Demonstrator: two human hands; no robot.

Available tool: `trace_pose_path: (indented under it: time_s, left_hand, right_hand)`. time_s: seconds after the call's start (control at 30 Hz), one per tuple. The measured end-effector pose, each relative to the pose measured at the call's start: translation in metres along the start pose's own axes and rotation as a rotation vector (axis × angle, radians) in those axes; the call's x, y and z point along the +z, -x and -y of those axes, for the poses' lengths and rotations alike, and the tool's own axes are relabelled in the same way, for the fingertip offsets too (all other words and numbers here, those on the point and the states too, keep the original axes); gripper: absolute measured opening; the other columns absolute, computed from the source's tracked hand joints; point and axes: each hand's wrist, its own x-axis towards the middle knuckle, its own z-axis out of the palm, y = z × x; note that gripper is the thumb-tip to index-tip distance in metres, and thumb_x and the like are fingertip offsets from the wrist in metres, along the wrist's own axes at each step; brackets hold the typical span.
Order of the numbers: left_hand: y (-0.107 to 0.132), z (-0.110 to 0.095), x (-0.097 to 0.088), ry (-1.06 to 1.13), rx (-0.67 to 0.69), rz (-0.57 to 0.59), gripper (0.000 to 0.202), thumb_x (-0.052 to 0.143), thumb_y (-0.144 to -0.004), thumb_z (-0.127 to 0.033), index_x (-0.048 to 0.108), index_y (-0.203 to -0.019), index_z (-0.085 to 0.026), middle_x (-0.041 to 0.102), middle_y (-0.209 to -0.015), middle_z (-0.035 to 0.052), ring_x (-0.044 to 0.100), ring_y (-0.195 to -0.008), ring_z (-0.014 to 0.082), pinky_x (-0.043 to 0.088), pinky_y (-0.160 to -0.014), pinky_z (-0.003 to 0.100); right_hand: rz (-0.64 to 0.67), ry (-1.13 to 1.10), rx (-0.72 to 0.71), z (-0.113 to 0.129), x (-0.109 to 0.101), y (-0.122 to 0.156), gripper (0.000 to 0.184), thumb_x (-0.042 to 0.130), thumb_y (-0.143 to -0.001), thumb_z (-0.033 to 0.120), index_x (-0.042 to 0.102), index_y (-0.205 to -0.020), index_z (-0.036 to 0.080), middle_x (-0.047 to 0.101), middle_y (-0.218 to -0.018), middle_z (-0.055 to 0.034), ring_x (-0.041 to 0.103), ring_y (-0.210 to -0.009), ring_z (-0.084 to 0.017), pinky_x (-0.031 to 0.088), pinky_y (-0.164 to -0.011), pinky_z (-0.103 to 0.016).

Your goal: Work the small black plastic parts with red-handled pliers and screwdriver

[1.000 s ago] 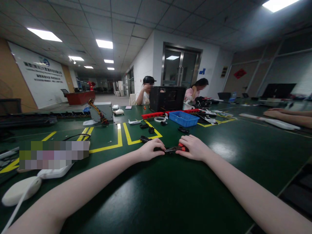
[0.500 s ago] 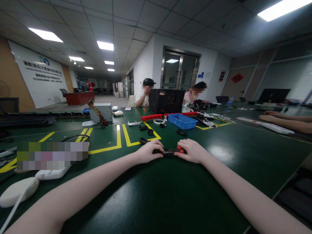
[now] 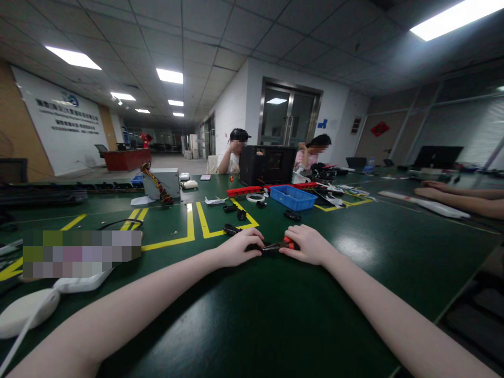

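Note:
Both my arms reach forward over a dark green table [image 3: 275, 315]. My right hand [image 3: 309, 244] is closed round a pair of pliers [image 3: 280, 244] with red and black handles, jaws pointing left. My left hand [image 3: 238, 247] is closed on a small black part [image 3: 255, 247] that meets the pliers' jaws. The two hands rest on the table, almost touching. What exactly the black part is I cannot make out.
Beyond my hands lie small black parts [image 3: 232, 229], yellow floor-tape lines [image 3: 191, 223], a blue bin [image 3: 293, 197], red trays [image 3: 244, 190], a power supply [image 3: 159, 182] and a black computer case [image 3: 268, 165]. Two people sit behind it. Another person's arms [image 3: 460, 199] lie at right. White devices [image 3: 27, 310] sit at left.
My hands have drawn slightly closer together, with the pliers pushed further toward the left hand. The camera tilted a little; nothing else moved.

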Motion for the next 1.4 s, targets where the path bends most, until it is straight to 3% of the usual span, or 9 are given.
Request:
trace_pose_path:
  time_s: [0.5,1.4]
  left_hand:
    - [-0.0015,-0.0065,-0.0025,-0.025,-0.006,0.037,0.010,0.056,-0.089,-0.019,0.063,-0.095,-0.016,0.060,-0.105,0.0072,0.057,-0.100,0.0186,0.046,-0.093,0.033]
    - [0.0013,-0.0029,-0.0014,-0.018,0.002,0.044,0.011,0.056,-0.089,-0.020,0.063,-0.097,-0.017,0.060,-0.103,0.0075,0.057,-0.099,0.0195,0.045,-0.092,0.034]
  right_hand:
    - [-0.001,0.002,0.015,-0.0043,-0.0053,0.0022,0.040,0.045,-0.089,0.056,0.055,-0.078,0.018,0.058,-0.078,-0.0052,0.052,-0.070,-0.017,0.035,-0.066,-0.030]
    - [0.004,0.012,0.018,-0.0018,-0.0045,0.0012,0.042,0.044,-0.088,0.057,0.056,-0.078,0.018,0.059,-0.078,-0.0066,0.053,-0.071,-0.018,0.033,-0.066,-0.029]
